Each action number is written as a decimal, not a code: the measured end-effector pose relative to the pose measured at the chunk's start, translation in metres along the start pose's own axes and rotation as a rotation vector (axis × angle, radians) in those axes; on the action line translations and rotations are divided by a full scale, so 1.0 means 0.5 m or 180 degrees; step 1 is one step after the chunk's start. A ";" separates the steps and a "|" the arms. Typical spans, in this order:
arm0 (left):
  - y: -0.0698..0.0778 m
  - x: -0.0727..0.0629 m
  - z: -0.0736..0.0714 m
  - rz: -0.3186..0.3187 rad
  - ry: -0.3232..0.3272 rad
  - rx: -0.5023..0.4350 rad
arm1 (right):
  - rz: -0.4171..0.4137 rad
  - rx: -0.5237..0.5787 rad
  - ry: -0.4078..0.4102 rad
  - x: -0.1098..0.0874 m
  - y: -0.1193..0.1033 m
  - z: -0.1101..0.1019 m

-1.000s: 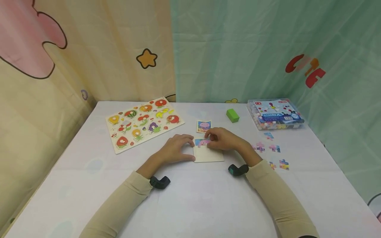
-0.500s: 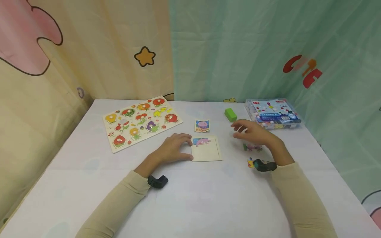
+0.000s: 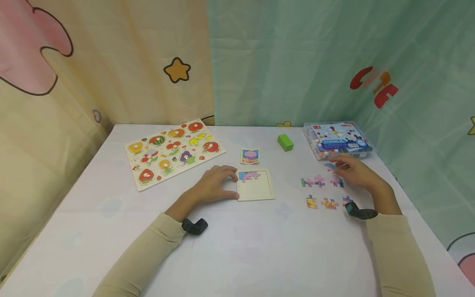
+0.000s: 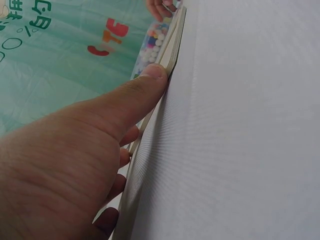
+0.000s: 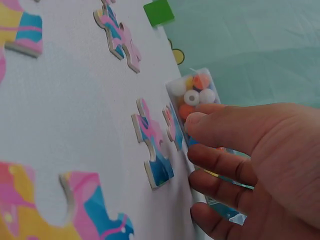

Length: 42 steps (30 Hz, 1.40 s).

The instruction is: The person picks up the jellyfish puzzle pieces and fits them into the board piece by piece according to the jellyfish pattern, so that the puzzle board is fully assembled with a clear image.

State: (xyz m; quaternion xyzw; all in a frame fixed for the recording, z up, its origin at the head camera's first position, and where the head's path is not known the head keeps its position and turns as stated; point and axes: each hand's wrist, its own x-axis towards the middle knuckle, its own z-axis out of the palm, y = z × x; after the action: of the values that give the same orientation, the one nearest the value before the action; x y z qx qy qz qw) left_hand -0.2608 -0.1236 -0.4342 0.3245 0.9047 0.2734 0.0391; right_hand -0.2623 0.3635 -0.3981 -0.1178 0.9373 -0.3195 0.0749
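A square wooden puzzle tray [image 3: 256,190] lies mid-table, with joined pink and blue puzzle pieces [image 3: 249,176] along its top left. My left hand [image 3: 215,184] holds the tray's left edge, the thumb at the near corner and curled fingers farther up. In the left wrist view the thumb [image 4: 145,82] lies against the tray's thin edge [image 4: 175,42]. Over on the right, my right hand [image 3: 356,171] hovers with loosely bent fingers and nothing in them. Its fingertips are right by a blue and pink puzzle piece [image 3: 328,166]; another piece [image 5: 155,145] lies close by in the right wrist view.
Several loose pieces, among them a yellow one [image 3: 311,202], lie in rows right of the tray. Behind stand a small picture card [image 3: 250,156], a green block [image 3: 285,142] and a clear box of beads [image 3: 337,140]. A fruit peg board [image 3: 172,152] lies back left.
My right hand has left the joined pieces in the tray and moved right to the loose pieces. My left hand stays at the tray's edge. The head view has shifted slightly.
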 end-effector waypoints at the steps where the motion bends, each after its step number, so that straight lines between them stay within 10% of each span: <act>1: 0.000 0.000 0.000 0.0001 0.0002 -0.0009 | -0.0034 -0.0009 -0.0025 0.001 0.004 -0.001; 42: 0.001 -0.001 0.001 -0.0026 -0.0019 -0.0050 | 0.0414 -0.0075 0.0247 0.009 0.034 0.009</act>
State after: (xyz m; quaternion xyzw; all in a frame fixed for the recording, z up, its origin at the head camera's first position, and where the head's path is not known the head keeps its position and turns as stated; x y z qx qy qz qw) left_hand -0.2598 -0.1232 -0.4345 0.3213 0.9037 0.2793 0.0454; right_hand -0.2686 0.3728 -0.4123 -0.0451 0.9488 -0.3071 0.0577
